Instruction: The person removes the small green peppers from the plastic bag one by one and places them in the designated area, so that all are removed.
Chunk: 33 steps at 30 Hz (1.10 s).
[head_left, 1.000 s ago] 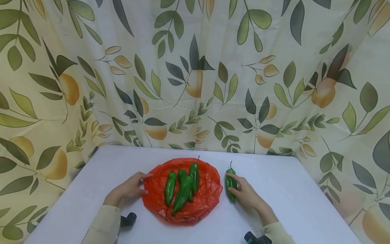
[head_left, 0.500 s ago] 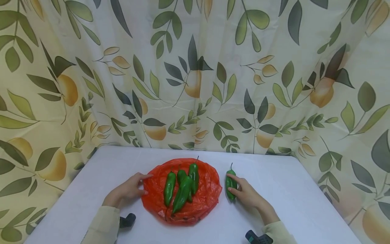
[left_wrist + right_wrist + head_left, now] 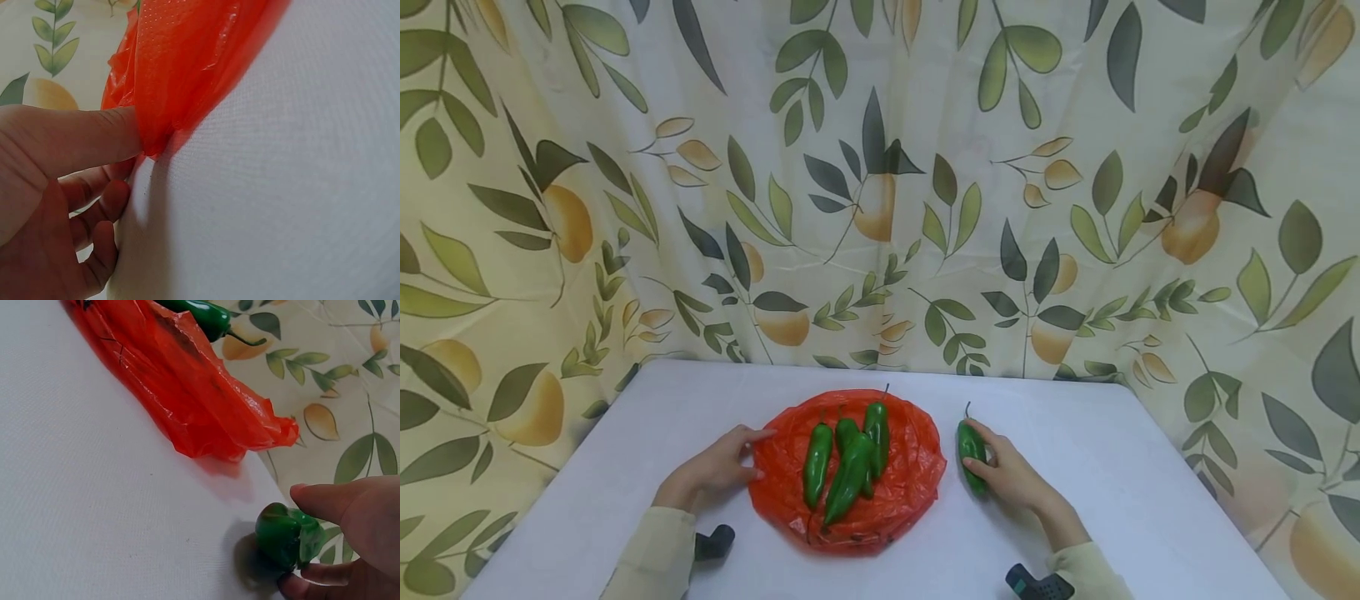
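A red plastic bag (image 3: 917,467) lies spread in a round shape on the white table, its rim rolled down. Several green peppers (image 3: 850,479) lie in the middle of it. At the bag's left rim, my left hand (image 3: 711,467) holds the edge; in the left wrist view the thumb meets the red plastic (image 3: 181,56), and the index fingertip is hidden. To the right of the bag, my right hand (image 3: 1011,475) has thumb and fingers around a single green pepper (image 3: 972,450), its stem toward the back. That pepper (image 3: 275,534) appears end-on in the right wrist view.
The white table (image 3: 700,400) ends at the back near a curtain (image 3: 880,292) printed with leaves and fruit. Black devices are worn at the left wrist (image 3: 715,542) and the right wrist (image 3: 1037,583). A gap of bare table separates the bag from the single pepper.
The single pepper has shifted slightly right and turned a little under my right hand, whose index finger now lies along its right side. The left hand and the bag have stayed put.
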Available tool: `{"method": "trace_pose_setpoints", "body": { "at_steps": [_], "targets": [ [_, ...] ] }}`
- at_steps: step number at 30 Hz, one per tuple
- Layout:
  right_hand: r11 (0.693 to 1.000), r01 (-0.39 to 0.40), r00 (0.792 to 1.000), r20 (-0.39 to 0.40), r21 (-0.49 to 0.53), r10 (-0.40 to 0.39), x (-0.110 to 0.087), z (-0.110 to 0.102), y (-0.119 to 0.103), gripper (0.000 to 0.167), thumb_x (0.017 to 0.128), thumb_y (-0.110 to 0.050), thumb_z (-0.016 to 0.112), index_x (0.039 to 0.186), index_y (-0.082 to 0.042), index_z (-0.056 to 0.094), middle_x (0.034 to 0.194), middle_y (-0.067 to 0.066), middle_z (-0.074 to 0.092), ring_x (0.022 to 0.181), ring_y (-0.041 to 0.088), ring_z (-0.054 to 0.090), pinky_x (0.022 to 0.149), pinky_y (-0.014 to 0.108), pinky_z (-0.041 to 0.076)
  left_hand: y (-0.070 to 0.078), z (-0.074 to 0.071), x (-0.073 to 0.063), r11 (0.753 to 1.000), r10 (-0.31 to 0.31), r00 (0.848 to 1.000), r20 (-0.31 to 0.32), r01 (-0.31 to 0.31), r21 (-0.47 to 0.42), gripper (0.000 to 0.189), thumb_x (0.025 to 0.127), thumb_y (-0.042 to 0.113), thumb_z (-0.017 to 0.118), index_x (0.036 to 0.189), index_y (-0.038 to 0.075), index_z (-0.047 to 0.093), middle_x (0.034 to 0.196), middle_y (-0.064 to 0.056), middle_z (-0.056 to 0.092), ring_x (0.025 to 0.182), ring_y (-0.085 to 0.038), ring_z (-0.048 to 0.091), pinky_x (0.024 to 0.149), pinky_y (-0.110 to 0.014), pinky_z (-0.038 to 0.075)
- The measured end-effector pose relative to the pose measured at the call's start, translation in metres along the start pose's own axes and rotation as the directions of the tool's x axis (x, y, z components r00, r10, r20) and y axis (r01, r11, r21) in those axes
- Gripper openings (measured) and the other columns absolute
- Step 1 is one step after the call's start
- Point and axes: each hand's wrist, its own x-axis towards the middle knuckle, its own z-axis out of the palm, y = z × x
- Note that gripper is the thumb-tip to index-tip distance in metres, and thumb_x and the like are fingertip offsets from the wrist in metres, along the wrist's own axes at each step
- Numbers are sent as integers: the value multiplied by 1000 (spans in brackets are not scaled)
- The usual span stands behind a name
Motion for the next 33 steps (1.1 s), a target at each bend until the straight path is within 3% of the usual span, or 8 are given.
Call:
{"method": "trace_pose_setpoints", "body": {
  "at_steps": [4, 8, 17, 23, 29, 33],
  "targets": [
    [999, -33, 999, -11, -6, 33, 1, 0, 1, 71, 96, -22, 69, 157, -13, 35, 139, 24, 47, 104, 26, 50, 76, 32, 52, -1, 1, 0, 1000, -3, 1000, -2, 3, 4, 65, 84, 9, 79, 143, 23, 58, 126, -5, 57, 125, -30, 51, 101, -55, 53],
    [998, -66, 998, -10, -7, 66, -1, -2, 1, 71, 95, -23, 70, 156, -14, 35, 139, 23, 46, 100, 23, 50, 73, 28, 52, 0, 1, -1, 1000, -7, 1000, -2, 7, 7, 65, 84, 8, 79, 144, 22, 58, 126, -5, 57, 125, -30, 51, 101, -54, 54],
    [998, -47, 999, -27, -49, 45, -5, -11, -6, 71, 95, -25, 69, 156, -12, 35, 148, 33, 40, 96, 24, 54, 78, 37, 59, 5, -1, -3, 1000, -5, 1000, -3, 5, -4, 65, 84, 8, 78, 144, 21, 57, 125, -5, 56, 126, -32, 50, 100, -54, 54],
    [998, -6, 999, -51, -68, 3, -7, -15, -15, 72, 96, -26, 68, 156, -10, 33, 151, 33, 37, 115, 39, 56, 87, 53, 60, 6, -1, -3, 1000, 18, 1000, -4, -18, 23, 65, 84, 9, 79, 144, 20, 57, 124, -5, 56, 124, -30, 51, 101, -55, 53],
    [998, 47, 995, -82, -44, -50, -12, -12, -32, 69, 96, -22, 69, 156, -15, 36, 147, 26, 44, 111, 30, 54, 80, 36, 62, 4, -1, -2, 999, 20, 1000, -3, -20, 27, 66, 83, 9, 79, 144, 20, 57, 125, -5, 56, 124, -31, 51, 99, -54, 55],
    [992, 123, 989, -80, -17, -124, -14, -5, -44, 62, 96, -19, 68, 153, -18, 42, 133, 21, 52, 100, 23, 53, 75, 26, 55, 5, -1, -2, 1000, 14, 1000, -3, -14, 17, 66, 83, 8, 79, 144, 20, 57, 125, -5, 56, 125, -31, 51, 100, -54, 54]
  ]
}}
